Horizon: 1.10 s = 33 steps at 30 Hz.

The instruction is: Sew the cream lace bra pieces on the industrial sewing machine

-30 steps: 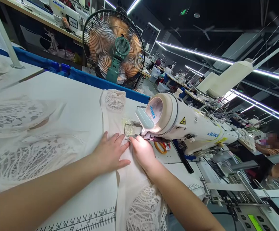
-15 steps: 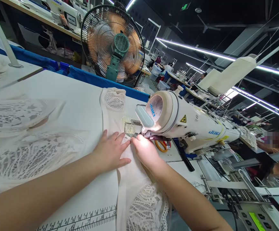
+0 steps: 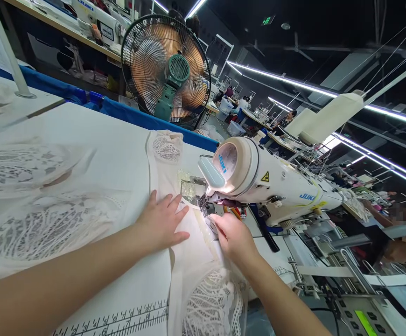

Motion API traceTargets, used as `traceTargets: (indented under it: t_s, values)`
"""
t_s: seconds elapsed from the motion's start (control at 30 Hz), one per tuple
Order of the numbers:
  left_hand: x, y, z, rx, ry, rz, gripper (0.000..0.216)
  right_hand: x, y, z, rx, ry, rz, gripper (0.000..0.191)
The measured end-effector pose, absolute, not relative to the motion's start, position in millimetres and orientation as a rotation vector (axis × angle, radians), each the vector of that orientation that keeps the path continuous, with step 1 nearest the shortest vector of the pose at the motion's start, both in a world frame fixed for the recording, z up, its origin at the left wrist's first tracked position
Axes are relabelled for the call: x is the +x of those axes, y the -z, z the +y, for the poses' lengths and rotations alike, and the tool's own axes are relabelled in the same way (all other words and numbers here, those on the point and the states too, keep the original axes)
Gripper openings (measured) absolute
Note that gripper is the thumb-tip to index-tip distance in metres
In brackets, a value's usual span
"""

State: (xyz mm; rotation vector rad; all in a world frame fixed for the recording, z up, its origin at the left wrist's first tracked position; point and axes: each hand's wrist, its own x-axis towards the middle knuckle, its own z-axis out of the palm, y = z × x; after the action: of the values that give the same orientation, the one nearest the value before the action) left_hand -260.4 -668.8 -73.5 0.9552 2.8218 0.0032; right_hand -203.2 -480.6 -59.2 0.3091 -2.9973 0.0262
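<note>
A cream garment piece with lace panels (image 3: 203,298) runs under the needle area of a white JUKI sewing machine (image 3: 280,186). My left hand (image 3: 163,221) lies flat on its cloth, fingers spread, left of the presser foot (image 3: 205,205). To the right of the foot, my right hand (image 3: 234,235) is closed in a pinch at the garment's edge; what sits between thumb and forefinger is too small to make out. Light from the machine falls on the cloth there.
More lace pieces (image 3: 52,228) lie on the white table (image 3: 119,140) at left, above a printed ruler (image 3: 129,319). Scissors with orange handles (image 3: 237,212) rest behind the right hand. A large fan (image 3: 178,70) stands beyond the table; a co-worker's arm (image 3: 402,247) shows at far right.
My right hand has drawn back from the presser foot, to the right and toward me, uncovering the foot and cloth edge. My left hand has stayed in place.
</note>
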Motion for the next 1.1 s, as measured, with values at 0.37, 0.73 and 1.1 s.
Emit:
traceTargets:
  t_s: [0.37, 0.73, 1.1]
  values:
    - [-263, 77, -677, 1.093, -0.113, 2.780, 0.064, -202, 68, -461, 0.236, -0.445, -2.907, 0.036]
    - [-268, 80, -676, 1.127, -0.145, 2.724, 0.072, -248, 83, -505, 0.390, -0.093, -2.992, 0.038]
    - [-267, 72, -676, 1.105, -0.007, 2.699, 0.072, -242, 73, -508, 0.377, 0.069, -3.039, 0.023]
